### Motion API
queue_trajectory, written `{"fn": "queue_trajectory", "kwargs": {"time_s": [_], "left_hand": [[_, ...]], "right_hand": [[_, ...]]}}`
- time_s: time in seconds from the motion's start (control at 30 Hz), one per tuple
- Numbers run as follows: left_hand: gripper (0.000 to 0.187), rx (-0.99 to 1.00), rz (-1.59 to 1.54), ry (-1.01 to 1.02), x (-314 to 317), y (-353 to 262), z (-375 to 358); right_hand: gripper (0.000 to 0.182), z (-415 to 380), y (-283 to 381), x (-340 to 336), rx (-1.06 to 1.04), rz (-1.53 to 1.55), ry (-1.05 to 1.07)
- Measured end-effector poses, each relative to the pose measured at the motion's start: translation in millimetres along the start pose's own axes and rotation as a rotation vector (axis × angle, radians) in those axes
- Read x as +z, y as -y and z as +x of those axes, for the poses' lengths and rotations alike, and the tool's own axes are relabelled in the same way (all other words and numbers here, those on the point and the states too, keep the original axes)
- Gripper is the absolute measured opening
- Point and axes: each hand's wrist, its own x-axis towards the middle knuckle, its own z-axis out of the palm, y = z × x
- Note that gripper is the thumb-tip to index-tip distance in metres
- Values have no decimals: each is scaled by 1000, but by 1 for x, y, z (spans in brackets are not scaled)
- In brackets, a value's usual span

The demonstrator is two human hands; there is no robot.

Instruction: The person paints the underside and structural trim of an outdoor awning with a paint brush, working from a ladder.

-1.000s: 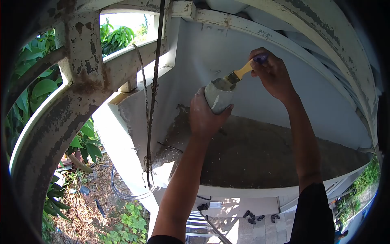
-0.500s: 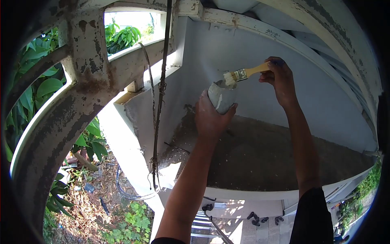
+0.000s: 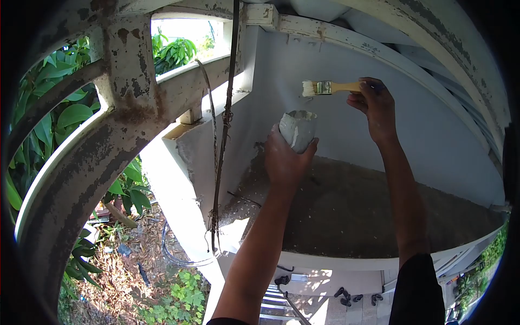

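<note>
My left hand is wrapped around a paint-smeared, whitish cup, holding it with its mouth upward. What lies inside the cup is hidden. In my right hand is a flat paintbrush with a yellowish handle and a metal ferrule. Its bristles, coated in white, point left. The brush is level, above the cup's rim and apart from it. Behind both stands a pale painted wall.
Below my hands is a dark, rough ledge. A thin dark rod hangs at the left, beside a peeling curved frame. Far beneath are a metal ladder, footwear and leaf-covered ground. Green leaves show through the frame.
The brush has lifted off the cup's rim and swung from tilted to level. The view has shifted slightly, while my left hand keeps its hold on the cup.
</note>
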Motion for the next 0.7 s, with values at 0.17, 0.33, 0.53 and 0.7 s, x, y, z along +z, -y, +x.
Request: {"fn": "queue_trajectory", "kwargs": {"time_s": [0.17, 0.33, 0.53, 0.7], "left_hand": [[96, -16, 27, -5, 3, 4, 2], [94, -9, 79, 16, 7, 8, -2], [96, 7, 117, 57, 9, 12, -7], [97, 1, 126, 88, 7, 11, -6]], "right_hand": [[28, 0, -5, 8, 12, 55, 17], [21, 24, 8, 47, -270, 93, -88], [22, 68, 22, 129, -598, 115, -68], [25, 98, 24, 165, -647, -45, -83]]}}
